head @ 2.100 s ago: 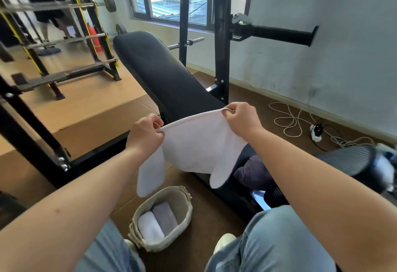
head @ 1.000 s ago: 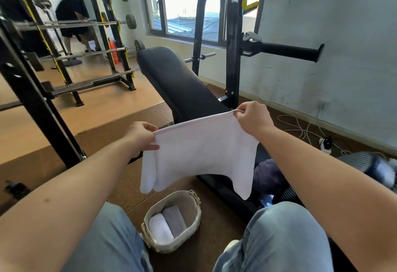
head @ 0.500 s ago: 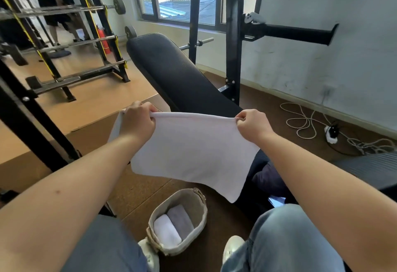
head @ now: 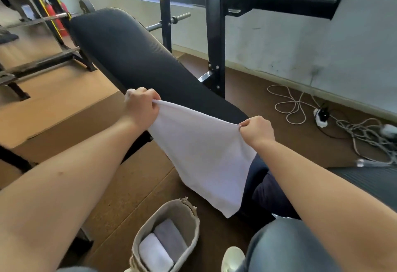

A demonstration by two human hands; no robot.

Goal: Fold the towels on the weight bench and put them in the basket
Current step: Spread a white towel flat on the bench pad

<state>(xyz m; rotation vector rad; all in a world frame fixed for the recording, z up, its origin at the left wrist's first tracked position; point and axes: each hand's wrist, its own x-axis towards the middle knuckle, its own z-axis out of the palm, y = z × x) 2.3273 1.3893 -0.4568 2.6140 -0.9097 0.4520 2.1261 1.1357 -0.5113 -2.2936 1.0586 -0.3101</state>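
Gym floor w/ weight bench (head: 137, 57): left hand (head: 141, 106) & right hand (head: 256, 130) each pinched a top corner of white towel (head: 206, 155), held taut above basket (head: 187, 211), apparently squaring for fold.

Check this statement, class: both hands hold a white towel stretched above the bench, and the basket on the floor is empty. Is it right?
Not quite. The head view shows the basket already holds two rolled towels. The rest stands: left hand and right hand stretch the white towel.
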